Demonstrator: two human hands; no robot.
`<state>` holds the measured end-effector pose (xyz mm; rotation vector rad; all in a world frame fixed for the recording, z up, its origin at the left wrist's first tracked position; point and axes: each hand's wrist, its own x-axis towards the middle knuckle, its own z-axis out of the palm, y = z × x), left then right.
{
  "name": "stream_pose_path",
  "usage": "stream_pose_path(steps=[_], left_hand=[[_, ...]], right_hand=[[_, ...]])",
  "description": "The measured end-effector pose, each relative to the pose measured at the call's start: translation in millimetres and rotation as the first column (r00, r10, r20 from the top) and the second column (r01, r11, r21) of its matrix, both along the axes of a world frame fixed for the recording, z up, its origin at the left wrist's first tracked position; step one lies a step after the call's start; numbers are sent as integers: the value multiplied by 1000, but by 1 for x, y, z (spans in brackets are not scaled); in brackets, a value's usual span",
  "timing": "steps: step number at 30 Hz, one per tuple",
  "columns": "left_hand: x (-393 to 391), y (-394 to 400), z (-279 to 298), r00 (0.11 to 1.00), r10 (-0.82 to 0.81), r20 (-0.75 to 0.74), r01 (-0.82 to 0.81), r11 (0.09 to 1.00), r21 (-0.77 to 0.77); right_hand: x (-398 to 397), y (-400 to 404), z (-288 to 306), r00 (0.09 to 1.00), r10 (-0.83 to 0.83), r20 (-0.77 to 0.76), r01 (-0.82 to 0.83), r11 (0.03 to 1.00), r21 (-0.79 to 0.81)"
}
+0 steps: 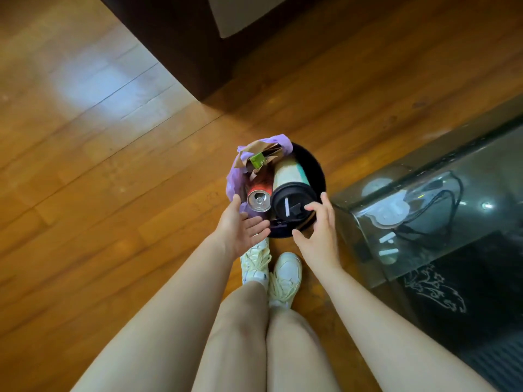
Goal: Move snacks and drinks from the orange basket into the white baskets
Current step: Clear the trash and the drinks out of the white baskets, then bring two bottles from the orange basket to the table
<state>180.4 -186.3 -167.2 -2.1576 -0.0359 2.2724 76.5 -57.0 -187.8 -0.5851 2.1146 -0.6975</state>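
A dark round bin [314,165] is seen on the wooden floor [113,137] just ahead of two pale shoes [285,273]; its near rim is partly hidden by both hands. Inside, a cup [288,176] with a black lid [291,206] leans with its long axis running away from the viewer, lid end nearest. A red can [259,198] is propped beside it, top toward the camera. Crumpled paper and what may be a purple bag [235,176] are hard to make out. The left hand [243,226] is held open, palm up, empty. The right hand [319,230] is spread, fingers [311,207] touching the lid, nothing gripped.
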Motion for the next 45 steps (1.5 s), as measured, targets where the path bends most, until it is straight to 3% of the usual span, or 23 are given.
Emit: stream_pose_path(steps=[9,18,23,28,34,39,45], left_hand=[[35,23,87,960,-264,95,271,959,-81],[81,57,242,930,-348,120,363,921,-143],[115,78,319,939,-299,169,330,922,-203],[165,108,362,966,-194,170,234,937,-259],[256,159,370,959,37,280,42,962,-271],[331,203,361,873,372,315,-308,922,-234],[407,218,341,769,536,348,-524,840,-137]], right_hand=[[-14,17,98,944,-101,315,8,959,282],[-11,46,255,953,-86,289,-29,928,371],[13,71,326,949,-70,306,-55,922,383],[43,90,354,948,58,312,-191,890,414],[80,57,363,922,193,335,-336,828,449],[142,-15,382,877,364,314,-478,732,486],[228,-106,394,768,519,377,-639,670,379]])
